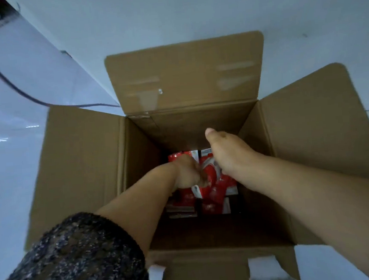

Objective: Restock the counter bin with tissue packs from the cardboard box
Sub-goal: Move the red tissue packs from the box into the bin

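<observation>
An open cardboard box (84,169) stands below me with all flaps folded out. Deep inside lie several red and white tissue packs (214,190). Both my arms reach down into it. My left hand (187,172) is curled closed on the packs at the left of the pile; its fingers are hidden under the knuckles. My right hand (226,152) is over the packs on the right, thumb up, fingers hidden below the palm, so its grip is unclear. The counter bin is not in view.
The box sits on a pale glossy floor (10,186). A white wall or counter base (169,15) rises behind the rear flap. A dark cable (20,91) runs across the floor at the upper left.
</observation>
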